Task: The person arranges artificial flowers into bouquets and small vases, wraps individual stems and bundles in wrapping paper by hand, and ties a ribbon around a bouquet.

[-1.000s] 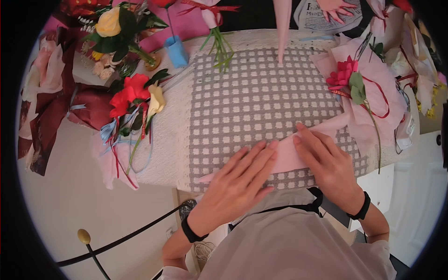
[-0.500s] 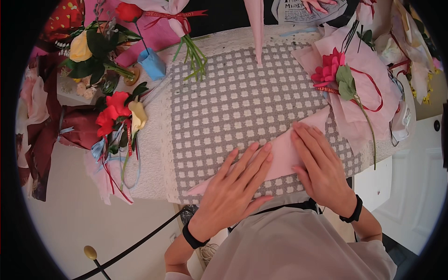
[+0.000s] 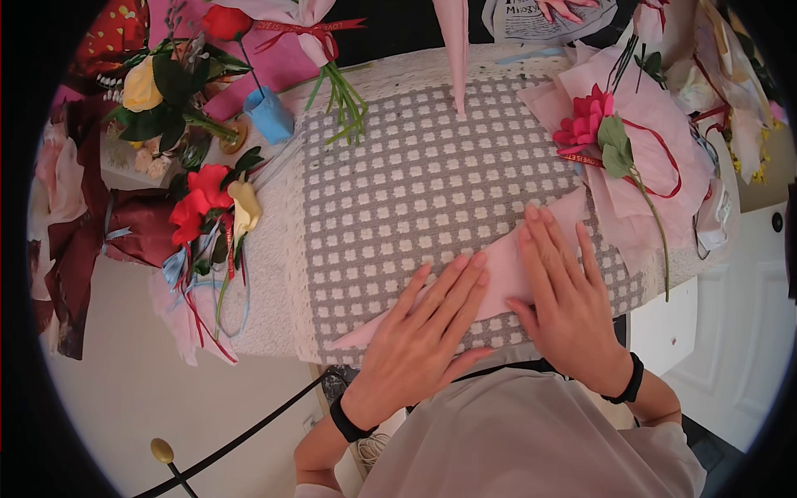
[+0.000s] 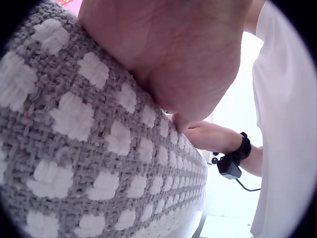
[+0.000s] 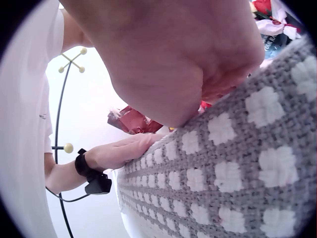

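A folded piece of pink paper (image 3: 503,274), long and pointed at both ends, lies slantwise near the front edge of a grey-and-white checked cloth (image 3: 415,191). My left hand (image 3: 423,332) rests on its left part, fingers straight and slightly spread, leaving the left tip of the paper showing. On the right part lies my right hand (image 3: 573,307), also with straight fingers, the little finger held apart from the others. Between the hands a stretch of paper shows. In the wrist views the palm sides of the left hand (image 4: 168,54) and right hand (image 5: 173,59) sit low against the cloth.
To the left lie red and cream flowers (image 3: 207,199) with ribbons, and a yellow rose (image 3: 143,83). A blue cup-like holder (image 3: 270,116) stands behind. On the right are pink wrapping sheets (image 3: 656,158) and a pink flower (image 3: 586,120). A narrow pink cone (image 3: 454,58) points down from the back.
The head view has shifted, so the table things sit farther left. My right hand's fingers have straightened and spread along the paper. The left hand stays nearly in place on it.
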Tool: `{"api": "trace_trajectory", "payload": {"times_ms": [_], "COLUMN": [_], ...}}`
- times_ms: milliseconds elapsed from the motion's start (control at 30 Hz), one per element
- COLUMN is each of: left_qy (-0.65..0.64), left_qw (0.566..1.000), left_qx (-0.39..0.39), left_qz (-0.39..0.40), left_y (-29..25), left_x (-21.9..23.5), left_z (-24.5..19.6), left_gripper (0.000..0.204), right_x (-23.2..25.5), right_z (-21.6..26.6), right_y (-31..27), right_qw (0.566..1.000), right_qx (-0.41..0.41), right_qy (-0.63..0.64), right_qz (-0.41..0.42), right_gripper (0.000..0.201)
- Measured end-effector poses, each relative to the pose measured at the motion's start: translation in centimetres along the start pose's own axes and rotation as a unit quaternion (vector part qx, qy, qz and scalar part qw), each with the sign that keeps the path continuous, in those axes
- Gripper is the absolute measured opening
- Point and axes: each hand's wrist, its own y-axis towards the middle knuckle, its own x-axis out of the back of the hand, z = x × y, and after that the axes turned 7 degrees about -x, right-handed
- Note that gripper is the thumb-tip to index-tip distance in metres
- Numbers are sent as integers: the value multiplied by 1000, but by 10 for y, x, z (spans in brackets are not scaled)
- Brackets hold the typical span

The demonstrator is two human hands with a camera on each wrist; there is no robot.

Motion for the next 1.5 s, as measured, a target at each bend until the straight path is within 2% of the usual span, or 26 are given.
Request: {"api": "trace_trajectory", "payload": {"times_ms": [67,133,167,233,367,433,467,567,633,833,900,967,1000,1033,1067,1133,1167,1233,1300,1367,1500], "left_qy": [7,13,16,19,23,27,39,43,48,52,47,40,30,20,18,27,26,37,38,41,39], "left_qw": [1000,1000,1000,1000,1000,1000,999,999,998,995,995,995,995,994,995,993,993,993,993,993,992], "left_qx": [0,-1,0,1,-1,-14,-6,6,41,75,73,70,68,66,59,68,65,67,69,69,70], "left_qz": [0,0,6,10,0,-4,2,-9,-19,-49,-53,-53,-66,-79,-78,-91,-92,-95,-94,-88,-97], "left_y": [0,-1,-3,-4,-2,-4,-6,-10,-11,-8,-7,-8,-7,-7,-7,-7,-7,-7,-6,-7,-5], "left_x": [-1,-3,-5,-6,-3,-4,-4,-10,-12,-22,-21,-22,-22,-22,-23,-25,-25,-25,-23,-22,-23], "left_z": [0,0,0,0,-2,-3,-4,-10,-15,-27,-26,-27,-26,-26,-26,-26,-27,-26,-27,-27,-28], "left_gripper": [82,82,82,82,76,71,70,68,66,59,59,58,59,61,61,59,59,59,59,59,59], "right_x": [0,1,0,-3,-5,-3,-5,-4,-4,15,53,78,99,113,121,135,136,136,142,141,146], "right_z": [5,8,8,7,-8,-6,-9,-9,-8,-12,-29,-59,-66,-88,-120,-172,-200,-245,-256,-261,-266], "right_y": [1,3,4,7,1,0,-1,-3,-2,-7,-22,-45,-48,-54,-63,-78,-90,-106,-106,-105,-101], "right_qw": [999,994,994,995,996,993,995,996,997,996,988,966,947,926,912,920,919,915,913,906,922], "right_qx": [16,94,94,94,84,53,57,45,44,32,-1,-80,-188,-243,-260,-308,-309,-353,-361,-363,-352], "right_qy": [-33,-46,-46,26,-21,98,85,79,68,88,146,145,39,2,-37,-30,-33,120,143,212,164], "right_qz": [-16,-14,-14,37,31,27,13,21,20,2,-43,-199,-256,-290,-314,-242,-243,-156,-122,-49,-18], "right_gripper": [68,62,62,59,61,67,74,73,75,67,51,34,25,22,18,13,13,17,20,18,12]}}
